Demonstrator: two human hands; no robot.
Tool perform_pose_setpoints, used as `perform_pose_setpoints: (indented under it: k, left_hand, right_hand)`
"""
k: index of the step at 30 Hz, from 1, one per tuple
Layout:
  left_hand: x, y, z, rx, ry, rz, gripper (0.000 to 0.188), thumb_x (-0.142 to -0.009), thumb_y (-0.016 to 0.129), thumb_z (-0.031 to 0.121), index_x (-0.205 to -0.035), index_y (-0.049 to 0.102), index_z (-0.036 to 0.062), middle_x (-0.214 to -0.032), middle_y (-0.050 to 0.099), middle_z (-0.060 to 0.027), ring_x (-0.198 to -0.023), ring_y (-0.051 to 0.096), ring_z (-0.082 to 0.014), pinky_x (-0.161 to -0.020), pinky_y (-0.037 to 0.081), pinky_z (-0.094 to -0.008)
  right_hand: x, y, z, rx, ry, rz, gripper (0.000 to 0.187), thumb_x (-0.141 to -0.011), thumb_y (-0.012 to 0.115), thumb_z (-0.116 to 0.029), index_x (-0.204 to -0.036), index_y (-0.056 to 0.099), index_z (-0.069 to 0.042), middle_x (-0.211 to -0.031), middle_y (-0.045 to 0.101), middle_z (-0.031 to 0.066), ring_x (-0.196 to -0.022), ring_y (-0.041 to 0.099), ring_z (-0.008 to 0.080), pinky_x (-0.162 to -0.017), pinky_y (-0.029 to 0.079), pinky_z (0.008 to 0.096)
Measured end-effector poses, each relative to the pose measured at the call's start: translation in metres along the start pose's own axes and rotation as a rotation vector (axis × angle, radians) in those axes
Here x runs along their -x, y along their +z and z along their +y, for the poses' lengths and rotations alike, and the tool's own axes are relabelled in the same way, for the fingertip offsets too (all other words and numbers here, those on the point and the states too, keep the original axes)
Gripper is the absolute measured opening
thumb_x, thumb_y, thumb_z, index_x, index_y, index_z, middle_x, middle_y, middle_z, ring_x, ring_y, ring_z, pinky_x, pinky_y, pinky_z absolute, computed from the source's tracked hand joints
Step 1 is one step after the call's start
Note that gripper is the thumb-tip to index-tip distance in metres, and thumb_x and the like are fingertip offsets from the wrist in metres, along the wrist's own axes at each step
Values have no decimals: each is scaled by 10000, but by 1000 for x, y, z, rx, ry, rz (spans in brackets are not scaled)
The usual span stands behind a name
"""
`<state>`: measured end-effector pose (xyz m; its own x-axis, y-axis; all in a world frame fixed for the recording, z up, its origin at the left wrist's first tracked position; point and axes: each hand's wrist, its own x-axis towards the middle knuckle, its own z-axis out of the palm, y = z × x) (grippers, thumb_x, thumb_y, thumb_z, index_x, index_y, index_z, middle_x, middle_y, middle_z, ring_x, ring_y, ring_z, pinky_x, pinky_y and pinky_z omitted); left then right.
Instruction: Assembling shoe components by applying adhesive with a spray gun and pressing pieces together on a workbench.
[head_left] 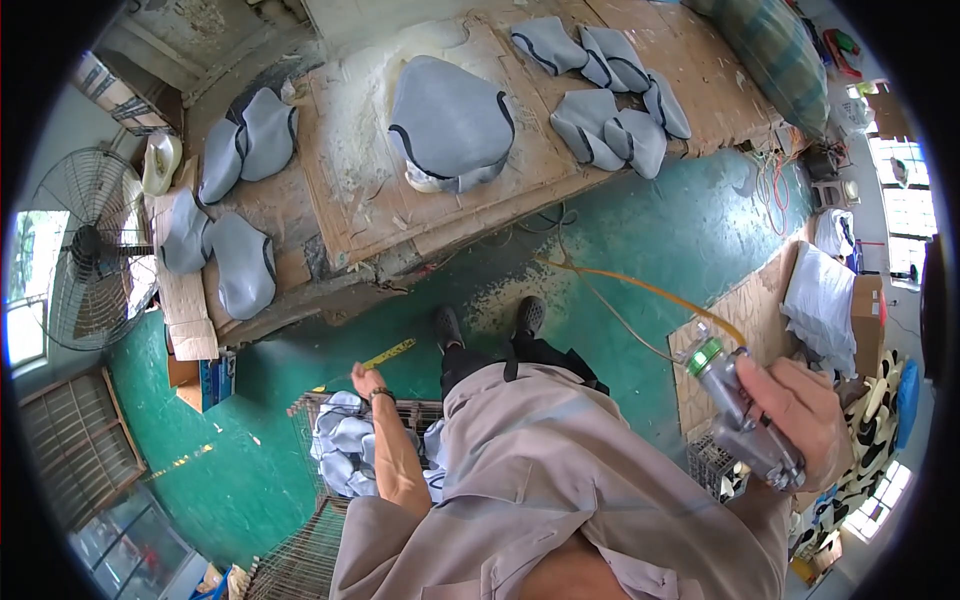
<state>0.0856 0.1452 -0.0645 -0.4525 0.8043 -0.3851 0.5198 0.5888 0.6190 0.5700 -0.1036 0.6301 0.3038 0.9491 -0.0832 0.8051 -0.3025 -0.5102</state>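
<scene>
In my right hand (pixel 795 405) is a grey spray gun (pixel 728 392) with a green ring, held up at the right, with an orange hose (pixel 640 283) and a thinner line running from it to the bench. Low at the left, my left hand (pixel 368 379) is curled by the upper edge of a wire cage cart (pixel 305 425); what its fingers hold, if anything, is too small to make out. Grey padded covers (pixel 345 450) fill the cart beneath my forearm. On the bench a large grey cover (pixel 445 110) with black edging lies over a pale form (pixel 420 180).
The cardboard-covered bench (pixel 350 215) runs across in front of me. Several grey covers lie at its left (pixel 245 265) and right (pixel 600 130). A caged fan (pixel 88 245) stands at the left. Hoses trail over the green floor (pixel 640 240). A wooden board (pixel 690 400) lies at the right.
</scene>
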Motion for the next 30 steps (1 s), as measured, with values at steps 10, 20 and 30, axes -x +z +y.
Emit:
perform_pose_setpoints:
  k: [10,20,30]
  left_hand:
    - [76,17,-44,181,-50,-174,536,-798,590,-18,-1310,668,122,-920,704,-23,-702,657,-190,-528,527,-336]
    - [28,29,-24,203,28,-313,491,-825,593,-5,-1296,685,100,-1035,702,-45,-752,648,-162,-593,538,-300]
    - [29,27,28,455,38,-531,496,-782,604,-74,-1263,695,9,-1143,721,-106,-1046,668,-195,-972,515,-310]
  right_hand:
    - [3,18,17,48,76,319,471,-793,704,-191,-1205,739,37,-833,664,106,-726,629,206,-712,439,311]
    - [-13,57,-92,74,65,436,484,-814,689,-189,-1225,720,65,-795,660,139,-674,608,204,-657,449,295]
    - [-11,104,-183,262,-115,284,428,-876,672,-173,-1223,704,74,-722,611,105,-594,568,204,-570,395,324]
